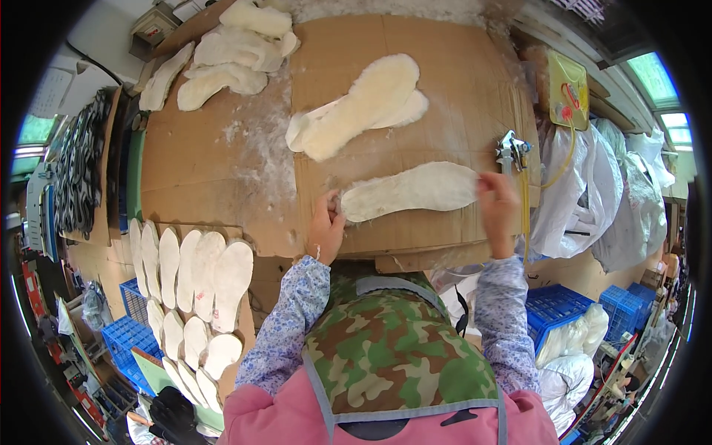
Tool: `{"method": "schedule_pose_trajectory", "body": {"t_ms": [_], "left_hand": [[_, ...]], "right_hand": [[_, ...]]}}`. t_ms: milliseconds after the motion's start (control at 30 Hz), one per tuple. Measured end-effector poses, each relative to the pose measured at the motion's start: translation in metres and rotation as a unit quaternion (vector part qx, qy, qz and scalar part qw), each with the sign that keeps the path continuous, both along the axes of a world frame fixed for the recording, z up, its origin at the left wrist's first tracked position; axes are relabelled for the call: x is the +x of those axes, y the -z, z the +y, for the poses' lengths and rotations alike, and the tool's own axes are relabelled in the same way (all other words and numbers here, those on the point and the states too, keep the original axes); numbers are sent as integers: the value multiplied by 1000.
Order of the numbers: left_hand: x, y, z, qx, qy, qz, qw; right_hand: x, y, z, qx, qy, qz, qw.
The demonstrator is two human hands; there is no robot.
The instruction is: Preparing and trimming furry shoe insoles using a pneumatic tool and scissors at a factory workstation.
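Observation:
A white fleecy insole lies flat across a cardboard sheet on the worktable. My left hand pinches its left end. My right hand grips its right end. Both arms wear blue flowered sleeves. Farther back on the cardboard lies a stack of two or three fleecy insoles, untouched. A metal spray gun with a yellow hose stands just beyond my right hand.
More fleecy insoles are heaped at the table's far left. Rows of smooth white insoles overlap on a board at my left. Blue crates, white bags and a yellow plate crowd the right side.

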State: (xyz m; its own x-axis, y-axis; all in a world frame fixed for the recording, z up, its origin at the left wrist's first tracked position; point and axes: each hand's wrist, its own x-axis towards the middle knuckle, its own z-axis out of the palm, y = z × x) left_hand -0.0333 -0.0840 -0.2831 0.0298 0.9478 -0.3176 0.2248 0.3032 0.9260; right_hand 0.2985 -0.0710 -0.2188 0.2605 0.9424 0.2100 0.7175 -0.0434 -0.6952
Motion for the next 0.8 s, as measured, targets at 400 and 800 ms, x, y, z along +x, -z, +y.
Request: {"method": "schedule_pose_trajectory", "body": {"t_ms": [400, 800], "left_hand": [[7, 10, 1, 35, 1, 37, 999], [11, 4, -1, 4, -5, -31, 1000]], "right_hand": [[-145, 49, 8, 86, -239, -95, 962], [20, -23, 135, 7, 74, 138, 988]]}}
